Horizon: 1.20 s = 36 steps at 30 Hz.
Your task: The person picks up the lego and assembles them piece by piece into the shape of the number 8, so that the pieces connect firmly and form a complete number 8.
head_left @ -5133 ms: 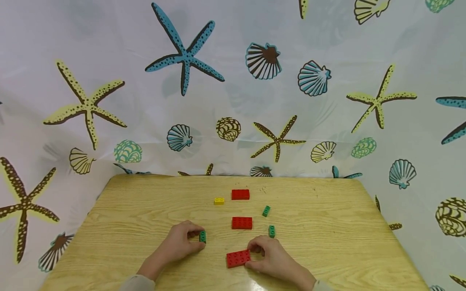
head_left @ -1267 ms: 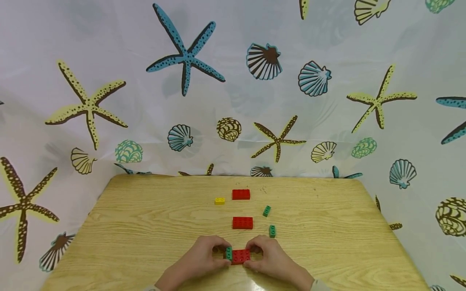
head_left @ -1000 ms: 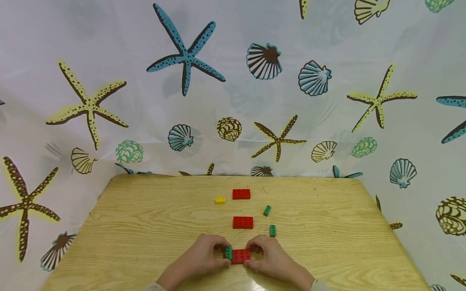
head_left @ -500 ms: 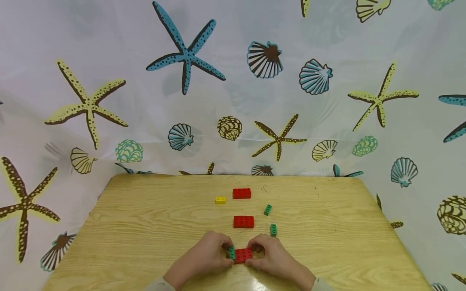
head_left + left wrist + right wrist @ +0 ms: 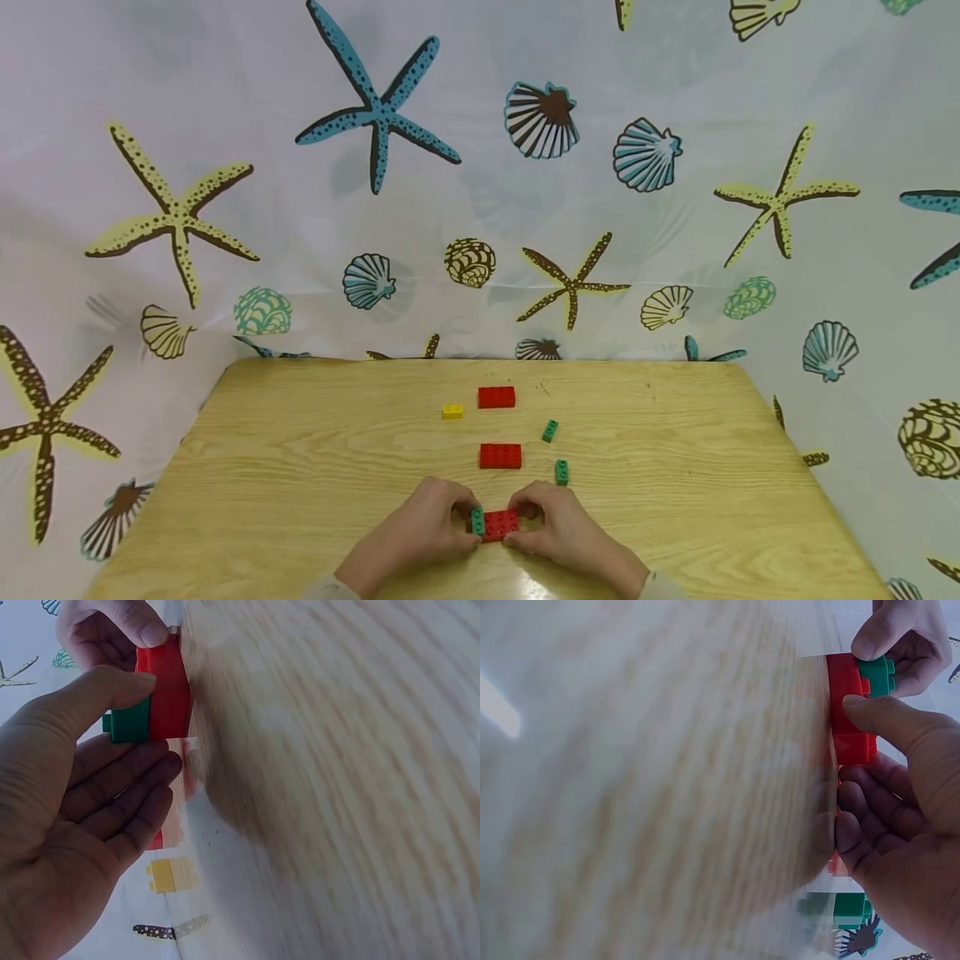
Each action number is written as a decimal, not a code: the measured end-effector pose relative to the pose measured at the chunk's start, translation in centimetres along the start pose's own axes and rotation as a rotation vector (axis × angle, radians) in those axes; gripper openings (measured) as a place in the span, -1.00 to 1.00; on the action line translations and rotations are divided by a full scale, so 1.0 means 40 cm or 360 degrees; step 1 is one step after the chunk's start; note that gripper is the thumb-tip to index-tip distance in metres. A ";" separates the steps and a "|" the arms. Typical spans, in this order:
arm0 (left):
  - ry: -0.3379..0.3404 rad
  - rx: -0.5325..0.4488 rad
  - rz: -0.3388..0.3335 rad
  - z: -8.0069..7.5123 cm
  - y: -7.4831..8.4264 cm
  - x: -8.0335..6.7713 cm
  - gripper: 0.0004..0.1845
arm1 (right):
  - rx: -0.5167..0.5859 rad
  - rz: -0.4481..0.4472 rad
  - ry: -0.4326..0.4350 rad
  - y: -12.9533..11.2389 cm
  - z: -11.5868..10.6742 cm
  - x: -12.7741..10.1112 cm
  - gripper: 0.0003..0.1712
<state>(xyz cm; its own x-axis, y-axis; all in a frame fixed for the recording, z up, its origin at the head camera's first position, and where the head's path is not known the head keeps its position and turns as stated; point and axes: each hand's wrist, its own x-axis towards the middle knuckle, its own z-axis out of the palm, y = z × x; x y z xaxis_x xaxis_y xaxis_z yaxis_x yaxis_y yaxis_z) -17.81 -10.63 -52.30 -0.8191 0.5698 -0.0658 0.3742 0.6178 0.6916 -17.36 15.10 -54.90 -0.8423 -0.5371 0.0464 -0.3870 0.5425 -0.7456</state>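
Observation:
Near the table's front, a red building brick (image 5: 502,524) lies flat with its studs up. A small green building brick (image 5: 477,522) sits on top of its left end, flush against the red studs in the left wrist view. My left hand (image 5: 431,525) pinches the green brick between thumb and fingers, the thumb also reaching the red brick's side. The right end of the red brick is pinched by my right hand (image 5: 558,527). In the right wrist view, the right thumb (image 5: 889,716) presses the red brick's near side.
Behind the hands lie a second red brick (image 5: 500,456) and, farther back, a third red brick (image 5: 497,397). A yellow brick (image 5: 452,412) is left of that one. Two green bricks rest to the right, one nearer (image 5: 562,472) and one farther (image 5: 551,431). A patterned curtain (image 5: 480,208) surrounds the wooden table (image 5: 315,433).
My left hand has carried the green brick rightward from the table's left side onto the red brick's left end. The red brick has shifted slightly right; my right hand stays on it.

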 end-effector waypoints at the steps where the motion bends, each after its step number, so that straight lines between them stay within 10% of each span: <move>1: -0.0003 0.0004 -0.0001 0.000 0.000 0.001 -0.76 | 0.0004 0.0002 0.0001 0.000 -0.002 0.000 -0.67; 23: 0.0175 -0.0290 0.0043 0.028 -0.027 -0.029 -0.68 | 0.0015 0.0043 -0.0046 -0.013 -0.017 0.006 -0.62; 36: 0.0154 -0.0315 0.0038 0.027 -0.029 -0.028 -0.65 | -0.0083 -0.0089 0.0259 -0.003 -0.109 0.012 -0.61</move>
<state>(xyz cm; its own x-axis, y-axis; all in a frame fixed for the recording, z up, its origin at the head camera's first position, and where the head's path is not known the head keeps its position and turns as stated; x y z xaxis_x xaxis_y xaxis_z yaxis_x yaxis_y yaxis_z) -16.85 -11.39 -53.79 -0.8524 0.5227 0.0149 0.3094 0.4810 0.8203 -19.36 17.61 -51.88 -0.8670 -0.4578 0.1968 -0.4501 0.5500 -0.7035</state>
